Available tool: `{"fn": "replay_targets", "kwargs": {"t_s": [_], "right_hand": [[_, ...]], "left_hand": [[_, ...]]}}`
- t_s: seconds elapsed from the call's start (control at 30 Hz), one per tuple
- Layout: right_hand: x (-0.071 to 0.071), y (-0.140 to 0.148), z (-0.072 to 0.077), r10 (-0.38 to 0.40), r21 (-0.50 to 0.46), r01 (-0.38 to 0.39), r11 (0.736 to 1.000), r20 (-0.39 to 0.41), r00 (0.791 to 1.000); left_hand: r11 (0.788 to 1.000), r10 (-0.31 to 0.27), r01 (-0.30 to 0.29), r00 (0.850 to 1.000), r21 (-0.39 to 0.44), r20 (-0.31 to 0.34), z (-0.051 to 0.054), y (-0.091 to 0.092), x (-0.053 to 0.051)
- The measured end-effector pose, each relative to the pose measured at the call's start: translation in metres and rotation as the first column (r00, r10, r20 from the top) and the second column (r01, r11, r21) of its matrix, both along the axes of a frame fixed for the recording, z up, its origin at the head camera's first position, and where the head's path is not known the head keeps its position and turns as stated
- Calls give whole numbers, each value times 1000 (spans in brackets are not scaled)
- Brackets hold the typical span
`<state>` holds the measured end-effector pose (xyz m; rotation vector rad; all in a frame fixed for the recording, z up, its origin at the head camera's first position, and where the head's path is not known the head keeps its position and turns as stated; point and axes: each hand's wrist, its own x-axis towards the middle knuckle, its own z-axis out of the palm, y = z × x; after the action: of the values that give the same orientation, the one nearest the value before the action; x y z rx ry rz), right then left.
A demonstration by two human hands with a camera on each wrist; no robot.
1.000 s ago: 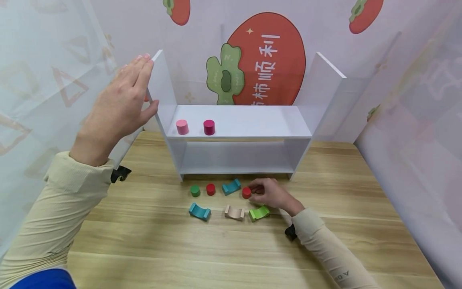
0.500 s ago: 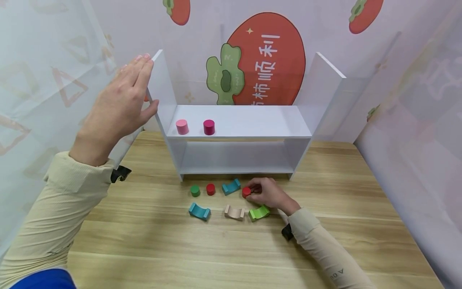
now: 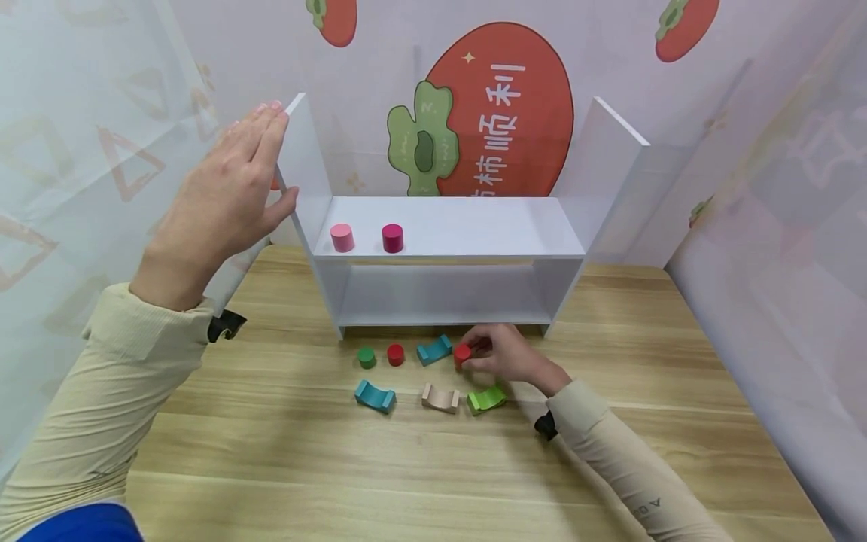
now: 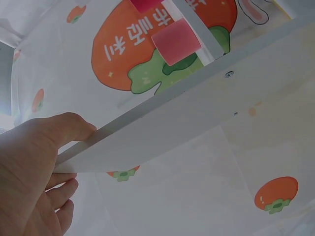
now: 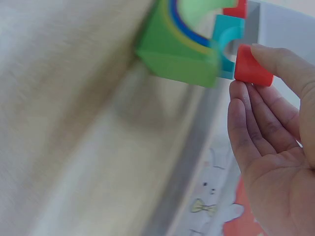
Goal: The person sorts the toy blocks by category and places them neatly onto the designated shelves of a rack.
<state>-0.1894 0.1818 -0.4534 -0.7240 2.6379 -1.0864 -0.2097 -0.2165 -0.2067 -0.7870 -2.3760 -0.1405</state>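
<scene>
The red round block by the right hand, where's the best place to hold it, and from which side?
Probably the curved side of the red cylinder, between thumb and fingertips, coming from its right, as the right hand does. Its flat top faces up, leaving the round wall to pinch, and the blue curved block sits close on its left, so there's less room there.
</scene>
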Motion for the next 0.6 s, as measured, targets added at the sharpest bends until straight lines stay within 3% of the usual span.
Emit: {"fn": "replay_targets", "kwargs": {"t_s": [0.27,0.6], "right_hand": [[-1,-1,44,36,-7,-36,999,-7,999],[1,-7,107,67,0,-67,998,-107,992]], "left_hand": [[1000,1,-1,1000,-3,-2,0,0,-1],[1000,9,-9,1000,-5,9,1,0,-1]]}}
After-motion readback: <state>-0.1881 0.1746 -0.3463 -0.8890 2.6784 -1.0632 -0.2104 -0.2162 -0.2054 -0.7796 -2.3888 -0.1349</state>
